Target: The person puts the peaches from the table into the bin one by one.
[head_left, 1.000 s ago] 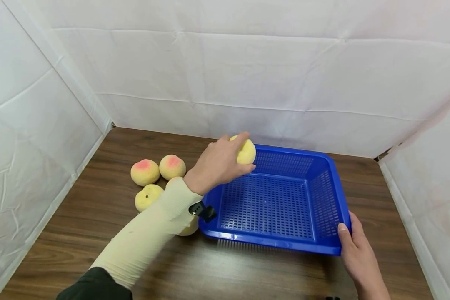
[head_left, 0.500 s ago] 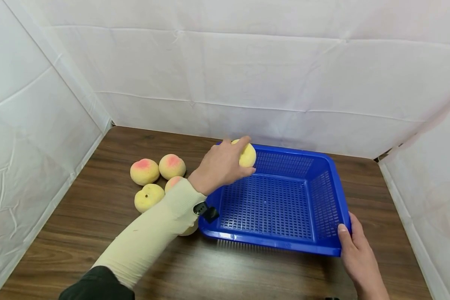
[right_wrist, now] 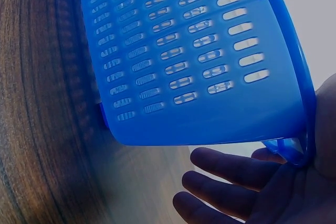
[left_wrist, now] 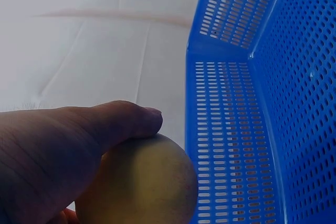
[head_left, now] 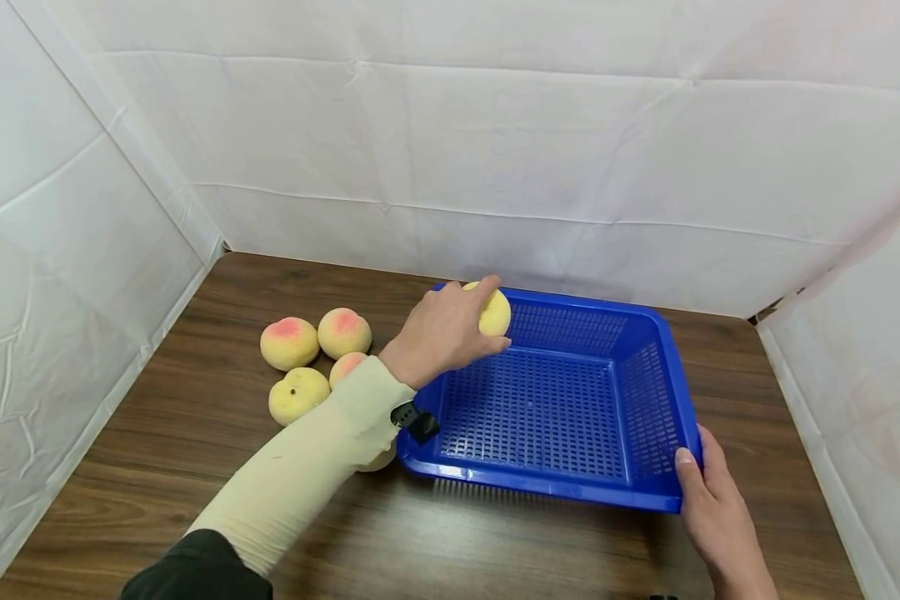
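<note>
My left hand (head_left: 444,329) holds a yellow peach (head_left: 497,313) over the far left part of a blue plastic basket (head_left: 532,417). In the left wrist view, the thumb lies along the top of the peach (left_wrist: 149,182), beside the basket's slotted wall (left_wrist: 226,129). At the near right corner of the basket, my right hand (head_left: 722,504) grips the rim, thumb on the inner side. The right wrist view shows the fingers (right_wrist: 231,169) spread beneath the basket's corner (right_wrist: 210,119). No fruit shows inside the basket.
Left of the basket, a group of peaches sits on the dark wooden table (head_left: 195,375): two blushed ones (head_left: 289,343) behind, a yellow one (head_left: 298,396) in front. Another peach (head_left: 347,365) and a further one (head_left: 378,459) are partly covered by my left sleeve. White sheeting (head_left: 450,150) encloses the table.
My left hand and its peach have come down slightly and a little to the right. The right hand and basket stay in place.
</note>
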A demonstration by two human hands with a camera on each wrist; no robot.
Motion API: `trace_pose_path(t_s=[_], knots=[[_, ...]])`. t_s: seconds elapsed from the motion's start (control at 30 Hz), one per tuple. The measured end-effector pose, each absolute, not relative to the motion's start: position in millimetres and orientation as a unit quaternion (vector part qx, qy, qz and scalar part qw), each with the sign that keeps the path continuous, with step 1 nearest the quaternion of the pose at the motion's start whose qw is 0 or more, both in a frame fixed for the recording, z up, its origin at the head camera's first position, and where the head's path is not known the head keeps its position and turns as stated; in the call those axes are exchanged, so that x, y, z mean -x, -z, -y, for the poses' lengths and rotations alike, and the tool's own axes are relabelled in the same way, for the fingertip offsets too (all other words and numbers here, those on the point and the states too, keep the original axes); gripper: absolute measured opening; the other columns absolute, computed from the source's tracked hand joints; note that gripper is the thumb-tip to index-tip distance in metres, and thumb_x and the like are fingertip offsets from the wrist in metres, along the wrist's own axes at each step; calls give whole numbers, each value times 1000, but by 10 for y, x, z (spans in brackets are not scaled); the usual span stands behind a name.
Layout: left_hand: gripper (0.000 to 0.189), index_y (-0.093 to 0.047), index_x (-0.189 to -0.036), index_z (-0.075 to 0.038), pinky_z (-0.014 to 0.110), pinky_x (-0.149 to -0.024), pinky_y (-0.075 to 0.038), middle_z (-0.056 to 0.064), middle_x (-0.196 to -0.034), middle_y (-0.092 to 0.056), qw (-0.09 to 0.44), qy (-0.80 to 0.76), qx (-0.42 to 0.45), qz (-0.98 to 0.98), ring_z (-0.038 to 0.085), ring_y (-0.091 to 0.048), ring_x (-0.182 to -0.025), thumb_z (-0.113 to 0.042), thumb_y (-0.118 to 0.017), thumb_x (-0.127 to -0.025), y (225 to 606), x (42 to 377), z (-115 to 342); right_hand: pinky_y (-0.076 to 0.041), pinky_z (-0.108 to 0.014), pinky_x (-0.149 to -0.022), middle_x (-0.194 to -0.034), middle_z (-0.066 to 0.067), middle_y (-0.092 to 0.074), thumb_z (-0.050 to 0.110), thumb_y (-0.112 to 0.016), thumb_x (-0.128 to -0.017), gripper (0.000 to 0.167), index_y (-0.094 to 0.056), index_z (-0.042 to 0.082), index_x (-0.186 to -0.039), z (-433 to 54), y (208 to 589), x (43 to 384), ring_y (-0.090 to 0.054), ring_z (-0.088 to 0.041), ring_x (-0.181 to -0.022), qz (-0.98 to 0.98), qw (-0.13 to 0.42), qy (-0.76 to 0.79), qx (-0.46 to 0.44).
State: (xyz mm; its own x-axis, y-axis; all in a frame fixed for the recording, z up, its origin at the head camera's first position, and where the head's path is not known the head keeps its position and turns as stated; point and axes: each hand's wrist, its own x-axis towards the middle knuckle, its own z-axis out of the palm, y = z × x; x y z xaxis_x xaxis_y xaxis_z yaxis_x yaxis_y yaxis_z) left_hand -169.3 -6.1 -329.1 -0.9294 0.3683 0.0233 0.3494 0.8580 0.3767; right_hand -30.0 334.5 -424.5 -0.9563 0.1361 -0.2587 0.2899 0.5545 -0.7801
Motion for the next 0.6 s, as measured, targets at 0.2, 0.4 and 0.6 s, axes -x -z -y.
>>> trace_pose_path(t_s=[0.2,0.4,0.6], knots=[[68,-48,-149,-19,35,-71,-55,8,-104,-68,27,-185,-184,-965,23,-64,-90,-46,-75,-92,3309,1706,54,-34,-66,-107,-160,-35,-31,35,-20,-114,62,-2,9,-168,-3343,4248,299,-38,-49,-141,-872,86,465,-126],[70,-47,-150,-20,37,-73,-56,8,-108,-69,30,-180,-177,-967,24,-64,-93,-47,-74,-92,3330,1728,32,-36,-36,-97,-158,-33,-36,35,-21,-114,62,-5,8,-168,-3353,4255,290,-42,-42,-137,-881,81,449,-122],[69,-48,-149,-20,34,-68,-54,8,-105,-69,32,-183,-176,-967,23,-64,-89,-47,-75,-91,3349,1743,16,-35,-28,-93,-157,-31,-39,36,-22,-114,62,-7,9,-168,-3362,4267,294,-44,-36,-133,-886,76,442,-118]])
